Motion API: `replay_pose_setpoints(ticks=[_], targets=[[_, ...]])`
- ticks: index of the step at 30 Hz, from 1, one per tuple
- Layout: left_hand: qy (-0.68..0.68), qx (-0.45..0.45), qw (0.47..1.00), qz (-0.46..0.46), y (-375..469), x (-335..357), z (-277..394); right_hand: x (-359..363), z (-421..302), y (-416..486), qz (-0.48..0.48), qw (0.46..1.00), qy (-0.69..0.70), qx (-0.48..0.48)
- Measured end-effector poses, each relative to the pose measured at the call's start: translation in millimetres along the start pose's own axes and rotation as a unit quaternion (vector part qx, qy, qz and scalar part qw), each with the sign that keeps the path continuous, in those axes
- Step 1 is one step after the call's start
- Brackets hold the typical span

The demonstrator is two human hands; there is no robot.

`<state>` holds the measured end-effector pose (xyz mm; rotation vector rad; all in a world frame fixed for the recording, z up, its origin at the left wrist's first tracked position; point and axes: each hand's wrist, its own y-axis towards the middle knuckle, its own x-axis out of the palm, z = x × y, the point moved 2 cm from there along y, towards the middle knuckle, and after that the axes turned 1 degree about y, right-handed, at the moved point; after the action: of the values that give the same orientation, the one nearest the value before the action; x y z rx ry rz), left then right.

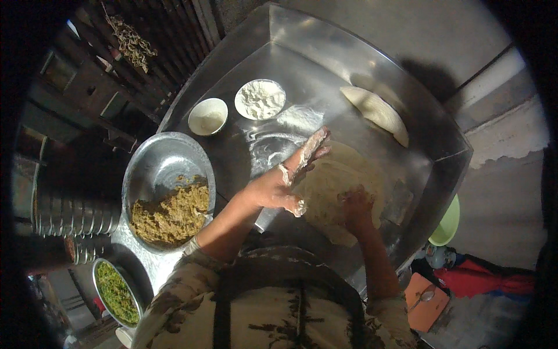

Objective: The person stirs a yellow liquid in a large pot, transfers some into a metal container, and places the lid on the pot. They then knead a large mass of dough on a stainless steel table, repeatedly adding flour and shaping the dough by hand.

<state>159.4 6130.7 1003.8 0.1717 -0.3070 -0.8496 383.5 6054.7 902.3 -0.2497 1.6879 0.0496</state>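
Note:
A large, flat round of dough [322, 187] lies on the metal tabletop, mostly in shadow. Over its left edge reaches my left hand [290, 179], dusted with flour, fingers stretched out and thumb spread apart. It holds nothing; whether it touches the dough cannot be made out. My right hand [358, 208] rests on the right part of the round with its fingers bent. Shadow hides whether those fingers pinch the dough. Just beyond my left hand, loose flour [301, 118] is scattered and smeared over the metal.
The steel worktop [305, 67] has raised walls. A long dough piece [377, 111] lies by the far right wall. A flour bowl [260, 99], a smaller white bowl [208, 117] and a basin of brownish-yellow mash [172, 211] stand left. Chopped greens fill another bowl [114, 290].

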Motion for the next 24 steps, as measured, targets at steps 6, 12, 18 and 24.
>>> replay_pose_setpoints(ticks=[6, 12, 18, 24], targets=[[0.268, 0.054, 0.962, -0.002, 7, 1, 7, -64, 7, -12, 0.198, 0.969, 0.119, -0.082], [0.503, -0.026, 0.864, -0.012, 10, 19, 16, -138, -37, -9, 0.289, 0.818, 0.471, -0.159], [0.674, -0.036, 0.737, 0.03, 8, 27, 7, -150, -77, 4, 0.216, 0.876, 0.379, -0.205], [0.727, -0.077, 0.682, 0.026, 4, 23, -6, -119, -83, 16, 0.243, 0.858, 0.399, -0.212]])
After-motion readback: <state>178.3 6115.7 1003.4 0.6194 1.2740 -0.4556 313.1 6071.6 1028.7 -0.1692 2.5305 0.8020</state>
